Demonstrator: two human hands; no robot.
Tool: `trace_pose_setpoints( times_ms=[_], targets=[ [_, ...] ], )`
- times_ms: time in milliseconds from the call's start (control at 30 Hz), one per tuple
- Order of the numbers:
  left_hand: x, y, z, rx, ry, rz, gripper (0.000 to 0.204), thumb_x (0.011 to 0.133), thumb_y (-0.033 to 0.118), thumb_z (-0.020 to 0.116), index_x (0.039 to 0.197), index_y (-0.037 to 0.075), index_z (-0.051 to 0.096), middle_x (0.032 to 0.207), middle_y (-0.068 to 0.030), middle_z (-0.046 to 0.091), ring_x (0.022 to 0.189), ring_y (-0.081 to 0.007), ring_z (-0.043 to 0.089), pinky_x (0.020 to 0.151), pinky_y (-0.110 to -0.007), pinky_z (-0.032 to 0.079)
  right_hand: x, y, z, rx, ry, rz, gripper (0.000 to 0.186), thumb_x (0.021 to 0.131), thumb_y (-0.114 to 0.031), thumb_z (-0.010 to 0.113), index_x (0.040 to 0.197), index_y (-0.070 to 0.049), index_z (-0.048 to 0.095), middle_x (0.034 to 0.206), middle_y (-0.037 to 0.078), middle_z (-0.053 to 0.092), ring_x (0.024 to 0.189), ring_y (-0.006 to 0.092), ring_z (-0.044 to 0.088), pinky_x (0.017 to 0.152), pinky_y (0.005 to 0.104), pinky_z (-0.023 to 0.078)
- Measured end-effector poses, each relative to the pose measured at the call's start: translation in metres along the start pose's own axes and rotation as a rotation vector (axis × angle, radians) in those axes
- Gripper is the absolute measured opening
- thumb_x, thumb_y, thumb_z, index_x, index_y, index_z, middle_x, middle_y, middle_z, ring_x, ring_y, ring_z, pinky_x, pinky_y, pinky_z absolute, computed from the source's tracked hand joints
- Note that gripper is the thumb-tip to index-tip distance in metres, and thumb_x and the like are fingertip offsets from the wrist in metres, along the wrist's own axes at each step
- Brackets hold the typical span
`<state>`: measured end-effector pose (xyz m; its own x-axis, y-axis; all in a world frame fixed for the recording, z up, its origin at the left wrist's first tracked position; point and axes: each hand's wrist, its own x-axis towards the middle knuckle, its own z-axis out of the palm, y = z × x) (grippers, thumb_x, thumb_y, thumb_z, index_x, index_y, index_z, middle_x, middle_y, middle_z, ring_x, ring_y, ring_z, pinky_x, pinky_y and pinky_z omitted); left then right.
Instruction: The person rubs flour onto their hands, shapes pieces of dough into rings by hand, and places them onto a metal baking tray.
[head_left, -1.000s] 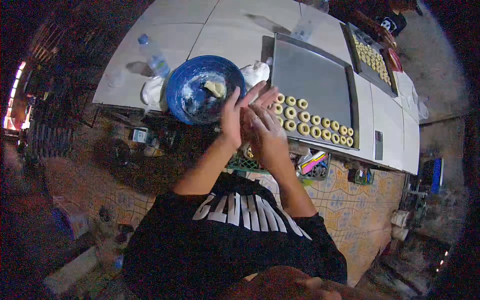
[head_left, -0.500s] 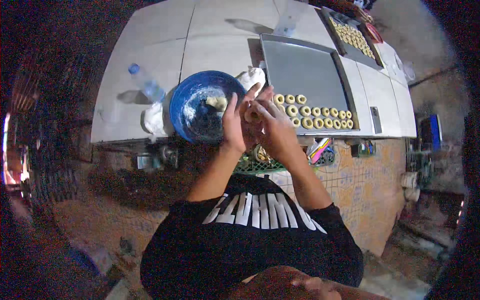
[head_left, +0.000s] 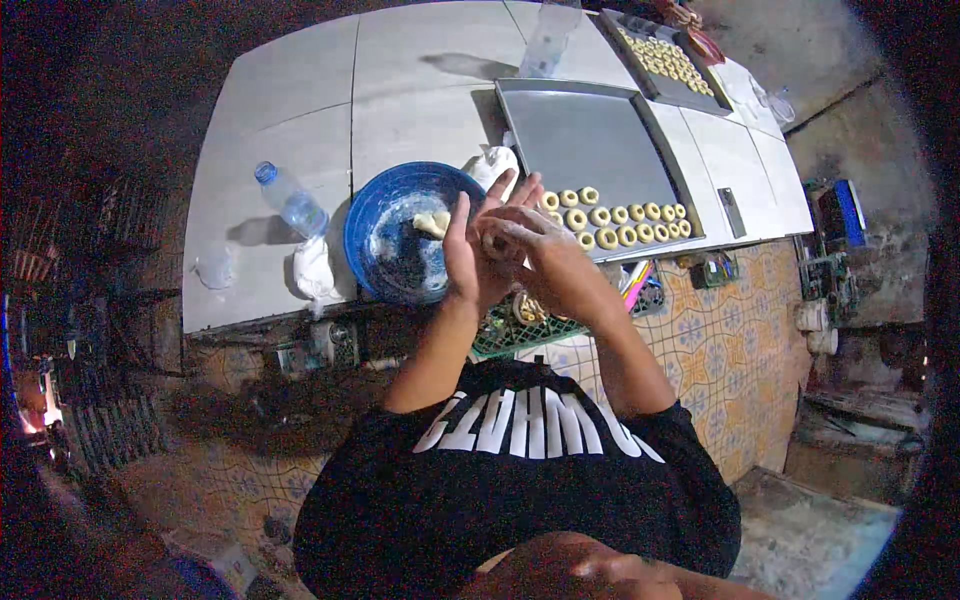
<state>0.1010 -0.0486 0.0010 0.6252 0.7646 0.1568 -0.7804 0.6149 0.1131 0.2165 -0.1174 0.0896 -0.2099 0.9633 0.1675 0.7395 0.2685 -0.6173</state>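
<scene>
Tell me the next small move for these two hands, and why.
I'd probably have the right hand lay what looks like a dough ring, partly hidden against the left hand, at the right end of the metal tray's farthest row: just three rings show there, with bare metal beside them.

black shirt [head_left: 520, 500] with white lettering [head_left: 536, 424]
</scene>
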Motion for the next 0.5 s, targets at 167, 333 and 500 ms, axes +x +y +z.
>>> trace_pose_setpoints(
  times_ms=[167, 333, 500],
  targets=[
    [-0.006, 0.004, -0.003, -0.025, -0.005, -0.044, 0.077, 0.11, 0.06, 0.029, 0.164, 0.006, 0.027, 0.168, -0.0245, 0.032, 0.157, -0.0351, 0.029, 0.128, -0.049, 0.026, -0.005, 0.001, 0.002, -0.082, -0.115, -0.013, 0.047, 0.085, -0.001, 0.069, 0.132, -0.009, 0.066, 0.139, 0.013, 0.06, 0.121, 0.0406, 0.063, 0.1, 0.047, 0.054],
    [-0.015, -0.001, -0.003, 0.002, 0.036, -0.017, 0.077, 0.11, 0.059, 0.026, 0.164, 0.005, 0.027, 0.167, -0.0238, 0.035, 0.156, -0.0348, 0.032, 0.127, -0.048, 0.03, -0.009, -0.001, 0.002, -0.097, -0.153, -0.008, 0.052, 0.085, -0.001, 0.069, 0.136, -0.01, 0.065, 0.144, 0.015, 0.059, 0.128, 0.0398, 0.061, 0.104, 0.0468, 0.053],
    [-0.022, -0.003, 0.0, 0.01, 0.015, -0.001, 0.076, 0.11, 0.059, 0.024, 0.164, 0.005, 0.027, 0.166, -0.0236, 0.036, 0.156, -0.0354, 0.03, 0.127, -0.049, 0.028, -0.016, -0.009, 0.0, -0.034, 0.003, -0.087, 0.059, 0.084, -0.005, 0.072, 0.141, -0.013, 0.062, 0.147, 0.015, 0.058, 0.129, 0.041, 0.06, 0.106, 0.0471, 0.052]
  ],
)
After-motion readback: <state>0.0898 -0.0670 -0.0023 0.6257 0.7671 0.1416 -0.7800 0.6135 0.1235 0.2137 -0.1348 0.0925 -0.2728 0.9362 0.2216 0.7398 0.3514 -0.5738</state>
